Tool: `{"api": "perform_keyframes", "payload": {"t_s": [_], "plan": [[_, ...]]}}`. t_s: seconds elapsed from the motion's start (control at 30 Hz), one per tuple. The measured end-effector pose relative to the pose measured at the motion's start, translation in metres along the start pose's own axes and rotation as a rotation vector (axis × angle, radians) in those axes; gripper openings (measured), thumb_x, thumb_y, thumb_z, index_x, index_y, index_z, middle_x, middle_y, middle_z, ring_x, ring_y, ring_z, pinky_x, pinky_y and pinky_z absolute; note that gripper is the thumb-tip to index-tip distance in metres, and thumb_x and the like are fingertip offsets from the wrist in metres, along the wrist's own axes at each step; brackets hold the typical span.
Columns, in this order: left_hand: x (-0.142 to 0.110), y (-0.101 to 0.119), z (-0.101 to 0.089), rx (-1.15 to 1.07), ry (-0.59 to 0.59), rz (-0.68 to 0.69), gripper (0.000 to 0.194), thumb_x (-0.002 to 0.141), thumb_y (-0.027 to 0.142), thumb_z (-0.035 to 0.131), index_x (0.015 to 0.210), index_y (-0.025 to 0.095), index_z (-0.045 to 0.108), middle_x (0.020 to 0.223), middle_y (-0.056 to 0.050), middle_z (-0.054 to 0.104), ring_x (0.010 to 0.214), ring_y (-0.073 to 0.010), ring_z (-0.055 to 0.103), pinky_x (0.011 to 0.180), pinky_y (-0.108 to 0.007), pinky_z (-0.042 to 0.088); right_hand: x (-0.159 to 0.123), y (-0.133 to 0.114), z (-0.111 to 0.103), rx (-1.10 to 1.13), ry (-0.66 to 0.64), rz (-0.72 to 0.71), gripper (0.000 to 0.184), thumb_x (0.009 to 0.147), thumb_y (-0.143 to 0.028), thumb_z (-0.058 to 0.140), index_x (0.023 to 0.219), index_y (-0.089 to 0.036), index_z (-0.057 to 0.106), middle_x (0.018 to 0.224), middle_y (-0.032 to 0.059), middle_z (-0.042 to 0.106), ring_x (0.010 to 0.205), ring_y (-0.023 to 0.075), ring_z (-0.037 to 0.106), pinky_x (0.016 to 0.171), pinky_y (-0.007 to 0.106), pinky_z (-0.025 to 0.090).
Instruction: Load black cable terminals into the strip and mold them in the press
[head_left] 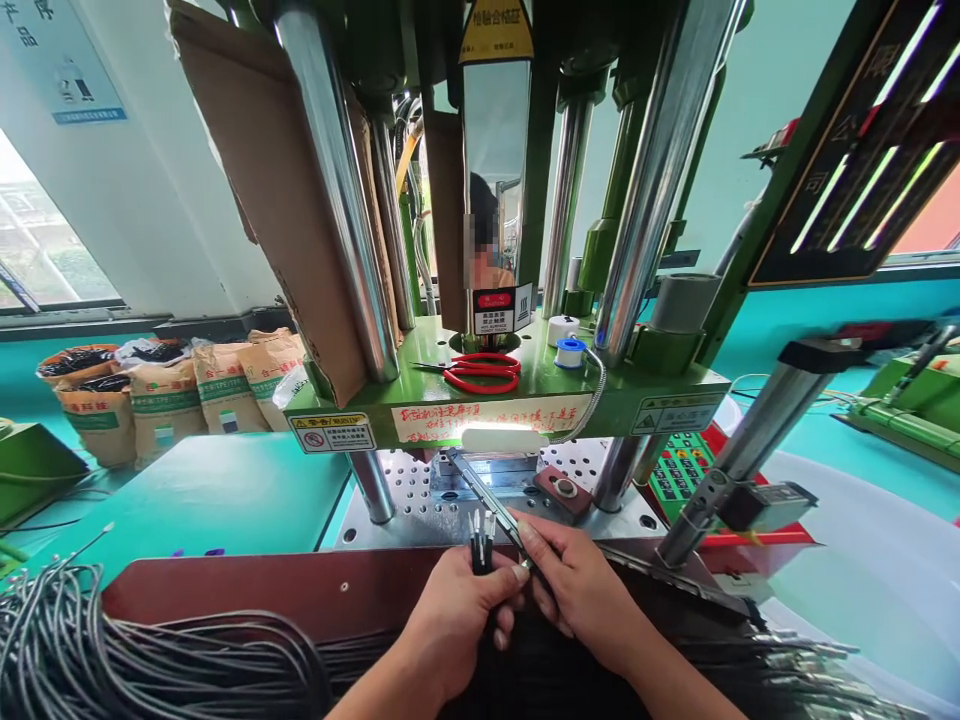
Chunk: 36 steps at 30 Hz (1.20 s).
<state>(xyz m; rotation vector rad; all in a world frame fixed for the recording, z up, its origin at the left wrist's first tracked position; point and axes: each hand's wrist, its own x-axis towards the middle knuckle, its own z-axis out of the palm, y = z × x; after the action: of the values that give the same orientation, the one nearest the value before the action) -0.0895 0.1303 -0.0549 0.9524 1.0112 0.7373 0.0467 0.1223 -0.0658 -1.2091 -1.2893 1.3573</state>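
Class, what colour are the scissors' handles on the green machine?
The handles are red, clearest in the head view.

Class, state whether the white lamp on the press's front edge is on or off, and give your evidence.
On: the white lamp shows a bright glow against the red-lettered sign behind it.

Slim grey metal bar (487,497) is lower center, below the green metal crossbeam (611,412); red-handled metal scissors (454,373) sit on that, long thin black cables (225,640) lower left.
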Motion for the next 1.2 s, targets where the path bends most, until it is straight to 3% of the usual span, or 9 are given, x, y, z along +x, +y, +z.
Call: {"api": "perform_keyframes", "payload": {"t_s": [0.13, 0.27, 0.37, 0.47, 0.53, 0.7, 0.97, 1.2], "plan": [[0.000, 0.000, -0.001, -0.024, -0.003, 0.006, 0.026, 0.066, 0.031, 0.072, 0.064, 0.012, 0.055, 0.054, 0.002, 0.052, 0.039, -0.0045, 0.041, 0.035, -0.017, 0.029, 0.000, 0.000, 0.000, -0.026, 0.003, -0.028, 0.051, 0.089, -0.055, 0.042, 0.122, -0.019, 0.056, 0.038, -0.0103, 0.037, 0.030, 0.0068, 0.029, 0.027, 0.015, 0.024], [0.001, 0.001, -0.006, -0.142, -0.088, -0.019, 0.026, 0.070, 0.031, 0.073, 0.074, 0.011, 0.057, 0.061, 0.001, 0.054, 0.050, -0.0075, 0.051, 0.048, -0.020, 0.044, 0.000, -0.003, -0.010, 0.077, -0.006, 0.021, 0.047, 0.089, -0.053, 0.046, 0.119, -0.019, 0.057, 0.040, -0.0105, 0.036, 0.033, 0.0064, 0.028, 0.028, 0.013, 0.023], [0.002, 0.001, -0.010, -0.284, -0.045, -0.042, 0.024, 0.072, 0.027, 0.072, 0.083, 0.012, 0.056, 0.067, 0.001, 0.055, 0.057, -0.0084, 0.054, 0.058, -0.024, 0.050, -0.001, -0.005, -0.019, 0.170, 0.032, 0.055, 0.044, 0.087, -0.050, 0.051, 0.117, -0.019, 0.058, 0.043, -0.0107, 0.034, 0.036, 0.0060, 0.029, 0.029, 0.012, 0.023], [0.003, 0.000, -0.010, -0.310, 0.039, -0.035, 0.024, 0.075, 0.026, 0.070, 0.088, 0.012, 0.055, 0.066, 0.002, 0.054, 0.054, -0.0072, 0.052, 0.052, -0.021, 0.046, -0.004, -0.006, -0.023, 0.234, 0.045, 0.048, 0.041, 0.086, -0.049, 0.053, 0.115, -0.020, 0.059, 0.055, -0.0069, 0.045, 0.040, 0.0053, 0.035, 0.032, 0.013, 0.028], [0.002, 0.000, -0.007, -0.273, 0.060, -0.026, 0.025, 0.076, 0.029, 0.069, 0.089, 0.013, 0.055, 0.062, 0.004, 0.052, 0.049, -0.0054, 0.047, 0.045, -0.017, 0.039, -0.004, -0.006, -0.021, 0.243, 0.011, 0.045, 0.040, 0.087, -0.048, 0.052, 0.113, -0.020, 0.060, 0.061, -0.0044, 0.049, 0.040, 0.0041, 0.033, 0.032, 0.013, 0.025], [0.000, 0.001, 0.000, -0.049, 0.063, -0.004, 0.028, 0.073, 0.039, 0.068, 0.073, 0.016, 0.051, 0.047, 0.008, 0.042, 0.037, -0.0032, 0.033, 0.033, -0.015, 0.023, -0.002, -0.005, -0.016, 0.206, 0.026, 0.056, 0.041, 0.087, -0.049, 0.051, 0.113, -0.018, 0.061, 0.054, -0.0076, 0.040, 0.038, 0.0033, 0.024, 0.032, 0.013, 0.016], [0.001, -0.003, 0.002, 0.062, 0.082, 0.023, 0.030, 0.069, 0.043, 0.068, 0.071, 0.018, 0.052, 0.044, 0.008, 0.043, 0.036, -0.0051, 0.034, 0.033, -0.016, 0.026, -0.004, -0.007, -0.015, 0.156, 0.014, 0.074, 0.041, 0.087, -0.049, 0.052, 0.113, -0.018, 0.061, 0.047, -0.0105, 0.031, 0.037, 0.0045, 0.023, 0.031, 0.013, 0.015], [0.001, -0.004, 0.003, 0.037, 0.091, 0.037, 0.030, 0.069, 0.042, 0.068, 0.069, 0.018, 0.050, 0.045, 0.008, 0.042, 0.037, -0.0052, 0.035, 0.033, -0.016, 0.026, -0.006, -0.010, -0.014, 0.123, 0.034, 0.080, 0.044, 0.083, -0.053, 0.054, 0.111, -0.020, 0.062, 0.048, -0.0099, 0.032, 0.037, 0.0045, 0.024, 0.031, 0.013, 0.015]]}}
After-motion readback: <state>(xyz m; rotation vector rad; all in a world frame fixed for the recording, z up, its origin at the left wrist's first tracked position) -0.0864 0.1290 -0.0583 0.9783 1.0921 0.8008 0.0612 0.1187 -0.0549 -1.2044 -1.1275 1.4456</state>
